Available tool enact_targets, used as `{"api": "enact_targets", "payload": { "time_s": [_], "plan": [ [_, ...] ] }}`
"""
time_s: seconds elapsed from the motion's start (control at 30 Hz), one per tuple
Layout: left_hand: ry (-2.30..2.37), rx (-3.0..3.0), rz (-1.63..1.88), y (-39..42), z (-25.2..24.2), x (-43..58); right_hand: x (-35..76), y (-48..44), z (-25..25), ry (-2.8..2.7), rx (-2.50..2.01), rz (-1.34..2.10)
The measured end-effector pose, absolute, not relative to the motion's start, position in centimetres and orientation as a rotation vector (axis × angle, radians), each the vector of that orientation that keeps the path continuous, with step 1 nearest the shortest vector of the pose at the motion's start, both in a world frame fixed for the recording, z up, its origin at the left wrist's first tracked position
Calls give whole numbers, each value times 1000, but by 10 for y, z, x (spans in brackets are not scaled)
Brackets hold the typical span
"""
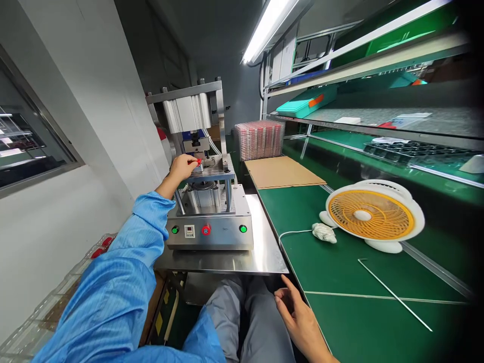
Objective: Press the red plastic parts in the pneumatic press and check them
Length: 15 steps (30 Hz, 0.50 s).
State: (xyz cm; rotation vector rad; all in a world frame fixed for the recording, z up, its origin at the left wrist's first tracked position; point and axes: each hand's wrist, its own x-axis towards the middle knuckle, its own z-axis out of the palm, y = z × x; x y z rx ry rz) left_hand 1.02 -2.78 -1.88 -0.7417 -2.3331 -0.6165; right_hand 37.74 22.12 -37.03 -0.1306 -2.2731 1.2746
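Head view: a small red part sits pinched between the fingertips of the left hand, held at the upper plate of the press machine. That arm stretches forward in a blue sleeve. The right hand rests open, fingers loosely spread, at the edge of the green bench. Clear trays stand stacked behind the cardboard sheet; what they contain cannot be told.
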Motion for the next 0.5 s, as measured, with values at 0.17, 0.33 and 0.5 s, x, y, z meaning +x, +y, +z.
{"api": "enact_targets", "payload": {
  "time_s": [0.17,0.33,0.5],
  "plan": [
    [-2420,-672,-675,-23,-17,13,376,224,-372,-2326,-168,1345],
    [-2227,-690,-717,-25,-25,25,376,228,-369,-2318,-262,1366],
    [-1828,-548,-908,-57,-82,70,374,235,-377,-2332,-382,1361]
  ]
}}
